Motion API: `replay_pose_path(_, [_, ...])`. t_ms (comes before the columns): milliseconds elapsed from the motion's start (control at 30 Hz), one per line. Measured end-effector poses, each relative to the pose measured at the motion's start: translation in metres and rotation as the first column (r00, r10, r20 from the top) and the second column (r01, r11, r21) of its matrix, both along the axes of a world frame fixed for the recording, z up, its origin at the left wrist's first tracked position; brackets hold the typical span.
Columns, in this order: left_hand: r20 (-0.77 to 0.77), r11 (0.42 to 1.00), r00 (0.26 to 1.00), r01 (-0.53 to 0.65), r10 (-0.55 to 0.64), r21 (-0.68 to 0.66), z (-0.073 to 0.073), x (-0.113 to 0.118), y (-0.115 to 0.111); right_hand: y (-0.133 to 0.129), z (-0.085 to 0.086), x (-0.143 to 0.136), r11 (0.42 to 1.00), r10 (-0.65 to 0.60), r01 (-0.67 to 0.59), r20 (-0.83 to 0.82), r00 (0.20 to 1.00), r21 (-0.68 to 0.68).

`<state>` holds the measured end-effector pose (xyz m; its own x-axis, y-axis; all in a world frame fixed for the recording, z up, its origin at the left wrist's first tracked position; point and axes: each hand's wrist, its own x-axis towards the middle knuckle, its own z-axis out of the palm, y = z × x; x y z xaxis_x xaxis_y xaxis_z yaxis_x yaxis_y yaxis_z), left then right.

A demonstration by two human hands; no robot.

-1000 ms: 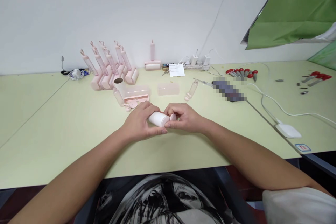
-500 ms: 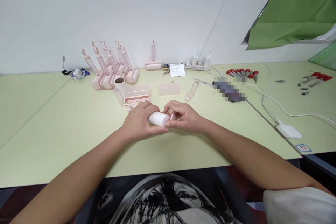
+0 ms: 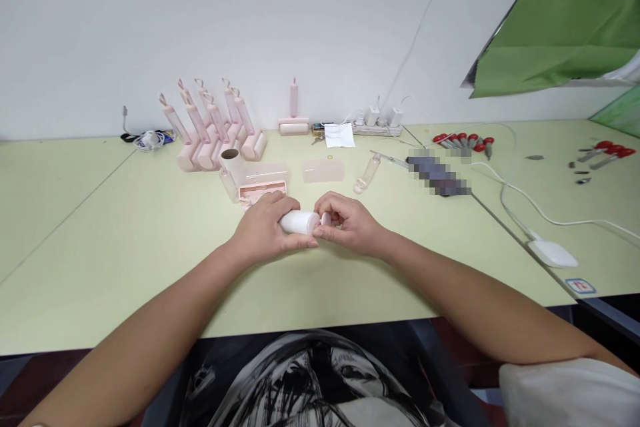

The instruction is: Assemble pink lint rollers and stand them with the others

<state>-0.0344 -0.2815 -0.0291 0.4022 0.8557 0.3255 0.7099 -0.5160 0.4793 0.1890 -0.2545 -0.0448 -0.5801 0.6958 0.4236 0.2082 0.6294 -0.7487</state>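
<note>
A white lint roller refill (image 3: 298, 222) lies sideways in my left hand (image 3: 263, 230), the fingers wrapped round its left part. At its right end, my right hand (image 3: 353, 223) pinches a small pale-pink round end piece (image 3: 326, 219). The right fingertips hide how that piece meets the roll. Just behind my left hand is an open pink roller frame (image 3: 265, 187), partly covered by the hand. Beside it stand a cardboard tube (image 3: 231, 161) and a clear pink handle (image 3: 229, 184). A translucent pink cover (image 3: 323, 171) lies farther back, with another clear handle (image 3: 369, 173) to its right.
Several pink lint rollers (image 3: 215, 140) stand at the back left, and one more (image 3: 294, 124) by the wall. A power strip (image 3: 377, 127), a white paper (image 3: 339, 135), a blurred dark object (image 3: 436, 175), red-capped tools (image 3: 467, 141) and a white charger (image 3: 553, 253) lie rightward.
The roll has shifted slightly left and turned more level, and the small pink piece stands a little differently at its end. Both hands keep their hold. The view has moved slightly.
</note>
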Motion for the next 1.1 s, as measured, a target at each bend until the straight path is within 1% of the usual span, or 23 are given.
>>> replay_pose_path(167, [0.003,0.999,1.0,-0.012,0.012,-0.032,-0.005,0.001,0.003,0.001,0.002,0.003,0.99,-0.057,0.053,-0.031,0.998,-0.129])
replay_pose_path(267, [-0.018,0.998,1.0,-0.014,0.013,-0.064,-0.005,0.004,0.0,0.0,0.006,0.003,0.991,-0.057,0.051,-0.043,0.997,-0.125])
replay_pose_path(367, [-0.057,0.997,0.997,-0.049,0.046,-0.06,-0.004,0.008,-0.003,-0.001,0.007,0.002,0.991,-0.06,0.054,-0.045,0.997,-0.124])
replay_pose_path(533, [-0.132,0.994,0.986,-0.102,0.096,-0.034,-0.006,0.013,-0.008,-0.004,0.006,-0.003,0.986,-0.13,0.129,-0.005,0.991,-0.108])
replay_pose_path(733, [-0.136,0.986,0.979,-0.162,0.155,-0.046,-0.003,0.015,-0.012,-0.006,0.006,-0.005,0.981,-0.148,0.147,0.002,0.989,-0.127])
replay_pose_path(1000, [-0.162,0.984,0.973,-0.172,0.164,-0.035,0.0,0.015,-0.011,-0.008,0.004,-0.005,0.98,-0.151,0.145,-0.031,0.988,-0.137])
replay_pose_path(1100, [-0.153,0.986,0.976,-0.164,0.156,-0.039,0.0,0.014,-0.01,-0.006,0.001,-0.004,0.978,-0.134,0.123,-0.058,0.989,-0.169])
